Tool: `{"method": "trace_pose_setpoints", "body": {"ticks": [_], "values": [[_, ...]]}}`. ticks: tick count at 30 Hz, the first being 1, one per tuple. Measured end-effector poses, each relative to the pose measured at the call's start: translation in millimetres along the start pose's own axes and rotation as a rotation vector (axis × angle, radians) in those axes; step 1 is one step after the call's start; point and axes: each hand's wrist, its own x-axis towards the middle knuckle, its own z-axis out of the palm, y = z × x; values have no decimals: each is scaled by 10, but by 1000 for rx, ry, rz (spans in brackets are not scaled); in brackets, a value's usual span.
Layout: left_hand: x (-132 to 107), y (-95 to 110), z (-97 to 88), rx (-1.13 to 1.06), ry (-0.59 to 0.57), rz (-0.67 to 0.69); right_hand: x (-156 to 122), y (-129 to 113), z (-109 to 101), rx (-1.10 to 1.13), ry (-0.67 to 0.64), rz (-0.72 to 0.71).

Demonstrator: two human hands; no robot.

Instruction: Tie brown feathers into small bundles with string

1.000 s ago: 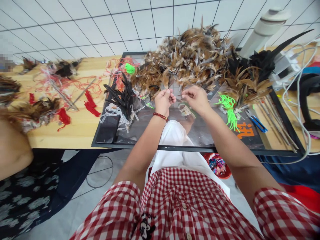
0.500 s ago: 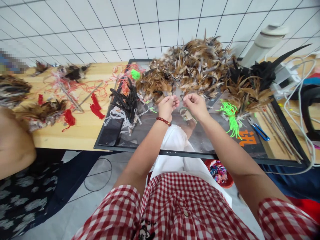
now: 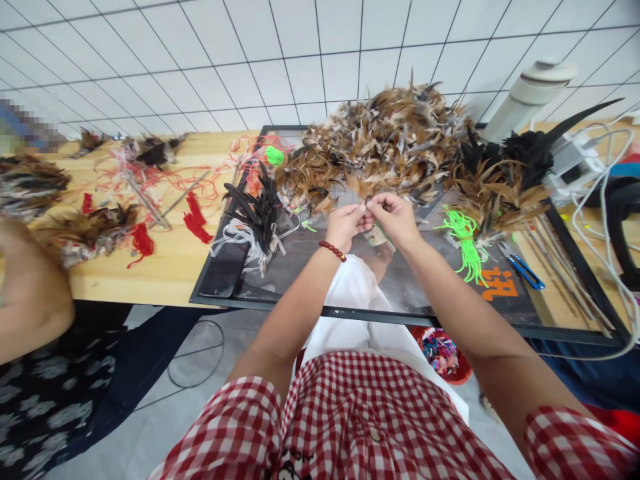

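Observation:
My left hand (image 3: 347, 223), with a red bead bracelet on its wrist, and my right hand (image 3: 395, 217) meet fingertip to fingertip above the glass table top (image 3: 320, 263). Both are pinched shut on something small that I cannot make out. Just beyond them lies a big heap of brown feathers (image 3: 385, 143). A roll of tape (image 3: 376, 235) sits on the glass under my right hand.
A bundle of black feathers (image 3: 255, 207) lies left of my hands; neon green cords (image 3: 463, 237), blue scissors (image 3: 523, 267) and thin metal rods (image 3: 565, 273) lie to the right. Red threads (image 3: 193, 217) litter the wooden table. Another person's arm (image 3: 27, 293) is at the left.
My two hands have come together from a small gap until the fingertips touch. The view has shifted slightly; the hands now sit closer to the feather heap.

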Motion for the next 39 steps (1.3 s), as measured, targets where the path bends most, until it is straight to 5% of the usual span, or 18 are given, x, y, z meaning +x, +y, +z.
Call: {"method": "trace_pose_setpoints", "body": {"ticks": [6,11,17,23,31,36,39], "values": [[-17,-7,20,108,27,69,-17,-64,-52,-10,-21,-27],[-58,48,-32,123,-195,-88,-32,-130,-153,144,-226,184],[-83,13,-7,271,-286,-38,-50,-186,-200,220,-111,245],[-67,-16,24,297,-185,93,-12,-214,-226,149,-57,143],[77,100,-125,-35,175,126,84,67,-541,-836,-21,-80],[162,75,-177,-143,263,147,99,152,-538,-1003,111,-192],[203,58,-182,-203,291,172,167,85,-450,-1069,19,-251]]}}
